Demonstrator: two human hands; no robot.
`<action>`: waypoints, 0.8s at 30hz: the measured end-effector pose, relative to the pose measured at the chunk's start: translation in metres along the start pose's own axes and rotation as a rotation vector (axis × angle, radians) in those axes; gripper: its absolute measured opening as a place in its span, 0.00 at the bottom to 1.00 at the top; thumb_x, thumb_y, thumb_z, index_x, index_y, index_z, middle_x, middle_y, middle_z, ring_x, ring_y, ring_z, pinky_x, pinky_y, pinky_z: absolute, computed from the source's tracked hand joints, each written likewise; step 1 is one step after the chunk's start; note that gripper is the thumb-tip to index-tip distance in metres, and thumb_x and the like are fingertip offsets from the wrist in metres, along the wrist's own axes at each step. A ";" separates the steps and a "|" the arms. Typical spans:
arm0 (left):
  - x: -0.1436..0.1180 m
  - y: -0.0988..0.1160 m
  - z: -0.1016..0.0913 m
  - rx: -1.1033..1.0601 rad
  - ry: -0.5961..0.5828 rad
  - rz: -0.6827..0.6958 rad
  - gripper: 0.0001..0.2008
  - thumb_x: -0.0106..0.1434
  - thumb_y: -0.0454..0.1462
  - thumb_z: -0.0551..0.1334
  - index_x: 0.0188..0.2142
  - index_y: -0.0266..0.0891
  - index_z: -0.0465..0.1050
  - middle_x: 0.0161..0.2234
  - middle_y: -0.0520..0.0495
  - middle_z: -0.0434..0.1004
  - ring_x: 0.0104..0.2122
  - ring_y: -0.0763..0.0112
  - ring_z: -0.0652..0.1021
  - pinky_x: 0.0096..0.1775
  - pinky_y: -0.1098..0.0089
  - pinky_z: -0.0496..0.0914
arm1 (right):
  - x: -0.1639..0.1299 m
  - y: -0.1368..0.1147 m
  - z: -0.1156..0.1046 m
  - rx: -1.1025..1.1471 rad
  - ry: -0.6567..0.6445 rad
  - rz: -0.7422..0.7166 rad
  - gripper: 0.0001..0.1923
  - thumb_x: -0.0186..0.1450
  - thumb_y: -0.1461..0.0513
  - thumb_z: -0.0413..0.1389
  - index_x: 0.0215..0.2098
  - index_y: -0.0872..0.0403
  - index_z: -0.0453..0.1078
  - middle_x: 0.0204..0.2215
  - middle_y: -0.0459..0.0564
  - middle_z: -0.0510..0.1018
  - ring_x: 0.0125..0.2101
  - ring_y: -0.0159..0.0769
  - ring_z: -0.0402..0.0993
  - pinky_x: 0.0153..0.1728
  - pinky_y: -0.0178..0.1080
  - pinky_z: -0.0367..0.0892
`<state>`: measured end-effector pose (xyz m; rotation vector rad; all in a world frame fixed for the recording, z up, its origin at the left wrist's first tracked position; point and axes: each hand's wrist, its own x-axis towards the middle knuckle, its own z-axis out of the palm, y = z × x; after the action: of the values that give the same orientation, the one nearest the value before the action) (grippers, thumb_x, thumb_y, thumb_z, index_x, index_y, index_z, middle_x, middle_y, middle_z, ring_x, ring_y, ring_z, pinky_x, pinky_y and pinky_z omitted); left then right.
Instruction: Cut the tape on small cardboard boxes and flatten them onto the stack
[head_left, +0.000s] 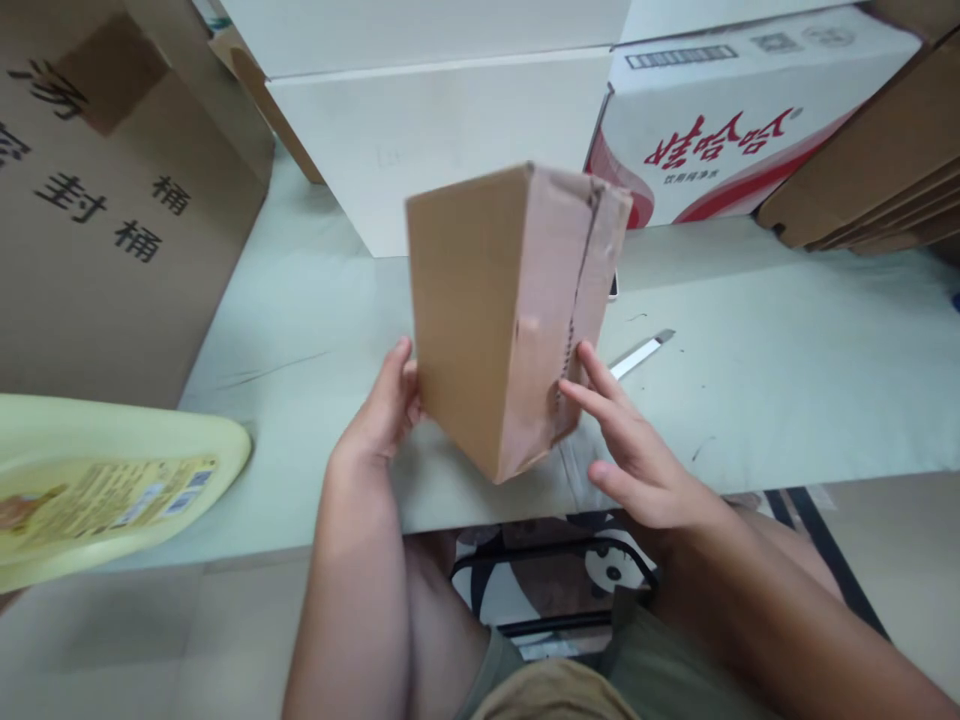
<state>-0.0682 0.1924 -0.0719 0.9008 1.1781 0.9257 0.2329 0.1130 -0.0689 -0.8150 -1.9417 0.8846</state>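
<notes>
A brown cardboard box is tilted above the light green table, one corner pointing down towards me. Its right side is paler and pinkish, with a torn, jagged seam running along it. My left hand grips the box at its lower left edge, thumb outside and the other fingers partly hidden behind it. On the right side, my right hand has its fingers spread, two fingertips resting at the seam and the thumb apart from the box. A utility knife with a white handle lies just beyond my right fingers.
White cartons and a white carton with red print line the back. A large brown carton stands at left, behind a pale yellow bottle. Folded cardboard leans at right. Part of a small dark-and-white object shows behind the box.
</notes>
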 end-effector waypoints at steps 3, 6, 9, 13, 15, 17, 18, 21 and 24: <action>-0.006 0.002 0.015 0.029 -0.173 -0.210 0.43 0.52 0.74 0.60 0.46 0.41 0.82 0.36 0.34 0.86 0.36 0.45 0.87 0.26 0.63 0.76 | 0.003 0.000 -0.004 -0.044 0.041 0.023 0.36 0.75 0.50 0.56 0.78 0.34 0.52 0.79 0.43 0.46 0.78 0.48 0.47 0.75 0.54 0.55; -0.010 0.003 0.020 0.041 -0.258 -0.307 0.39 0.50 0.72 0.66 0.44 0.45 0.82 0.37 0.37 0.88 0.30 0.50 0.87 0.25 0.64 0.76 | 0.002 0.003 -0.007 -0.047 0.114 0.036 0.32 0.76 0.50 0.55 0.76 0.34 0.56 0.78 0.45 0.54 0.76 0.47 0.53 0.75 0.54 0.58; -0.011 0.002 0.020 0.124 -0.313 -0.387 0.32 0.49 0.67 0.70 0.33 0.41 0.83 0.32 0.35 0.87 0.27 0.52 0.86 0.26 0.64 0.76 | 0.000 0.007 -0.008 -0.050 0.235 0.039 0.27 0.76 0.48 0.55 0.72 0.35 0.65 0.75 0.47 0.60 0.74 0.50 0.58 0.73 0.56 0.61; -0.008 0.003 0.020 0.388 -0.240 -0.474 0.23 0.59 0.56 0.67 0.27 0.38 0.81 0.26 0.35 0.85 0.21 0.60 0.81 0.20 0.72 0.64 | -0.001 0.011 -0.009 -0.046 0.317 0.040 0.18 0.75 0.51 0.58 0.61 0.39 0.77 0.72 0.49 0.66 0.71 0.51 0.65 0.70 0.56 0.65; -0.003 0.003 0.018 0.403 0.043 -0.318 0.18 0.60 0.52 0.68 0.29 0.38 0.80 0.26 0.39 0.84 0.21 0.65 0.79 0.21 0.72 0.63 | 0.000 0.010 -0.009 -0.044 0.277 0.033 0.18 0.73 0.53 0.60 0.60 0.40 0.78 0.71 0.51 0.67 0.70 0.50 0.67 0.69 0.54 0.67; 0.004 0.002 0.015 0.267 0.362 0.024 0.17 0.59 0.51 0.70 0.38 0.42 0.80 0.34 0.43 0.86 0.29 0.65 0.82 0.28 0.72 0.68 | 0.001 0.008 -0.010 -0.031 0.195 0.008 0.19 0.73 0.54 0.62 0.61 0.42 0.77 0.72 0.52 0.67 0.70 0.49 0.67 0.68 0.52 0.68; 0.007 0.002 0.012 0.169 0.454 0.225 0.21 0.57 0.54 0.71 0.43 0.44 0.80 0.41 0.44 0.86 0.36 0.64 0.83 0.32 0.71 0.71 | 0.002 0.007 -0.009 -0.018 0.147 -0.009 0.20 0.72 0.55 0.62 0.62 0.42 0.77 0.72 0.53 0.66 0.70 0.49 0.67 0.68 0.51 0.69; 0.015 -0.003 0.005 0.019 0.379 0.695 0.34 0.52 0.62 0.73 0.53 0.51 0.76 0.58 0.46 0.79 0.54 0.59 0.79 0.50 0.65 0.74 | 0.004 0.002 -0.007 0.033 0.020 -0.033 0.21 0.73 0.56 0.62 0.64 0.45 0.76 0.72 0.56 0.66 0.70 0.47 0.67 0.67 0.48 0.70; 0.017 -0.009 0.001 0.105 0.242 0.821 0.33 0.54 0.58 0.75 0.55 0.53 0.74 0.58 0.47 0.76 0.55 0.57 0.77 0.55 0.60 0.73 | 0.005 0.000 -0.003 0.075 -0.015 -0.012 0.21 0.73 0.57 0.62 0.64 0.45 0.75 0.72 0.57 0.66 0.71 0.46 0.66 0.65 0.46 0.71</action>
<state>-0.0640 0.2051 -0.0862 1.4304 1.0619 1.6762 0.2334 0.1180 -0.0652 -0.7541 -1.9125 0.9523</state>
